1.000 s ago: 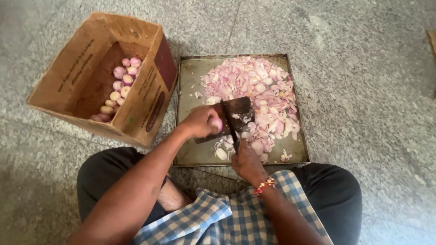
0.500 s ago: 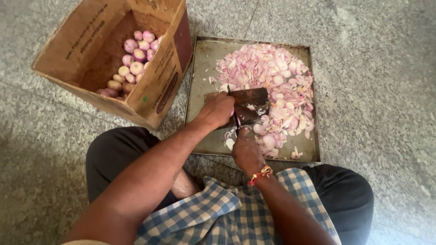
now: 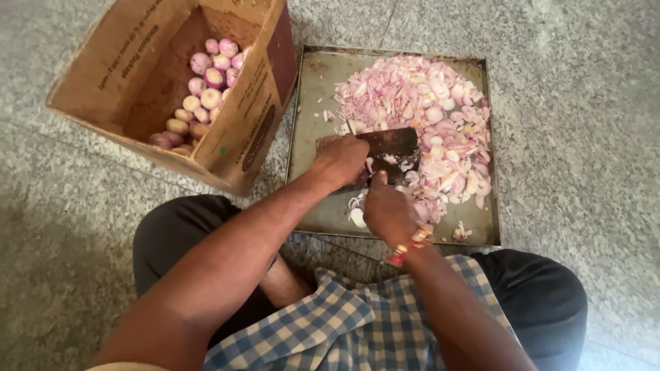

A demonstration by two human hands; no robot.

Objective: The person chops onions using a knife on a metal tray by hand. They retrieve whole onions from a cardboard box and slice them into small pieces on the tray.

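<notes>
I am chopping onions on the tray [image 3: 309, 137]: my left hand [image 3: 340, 161] grips the dark chopper [image 3: 392, 148], my right hand [image 3: 388, 209] pinches an onion [image 3: 357, 216], so I should cut slowly, fingers away.

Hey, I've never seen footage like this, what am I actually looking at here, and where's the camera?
There is no machine here: the camera sits on a person's head and looks down at their own two bare hands. The person sits on a speckled stone floor. In front lies a flat metal tray heaped with sliced pink onions. The left hand rests at a dark, broad blade over the tray. The right hand, with a bracelet on its wrist, is at the onion pieces beside the blade. To the left stands an open cardboard box with whole peeled onions inside.
</notes>
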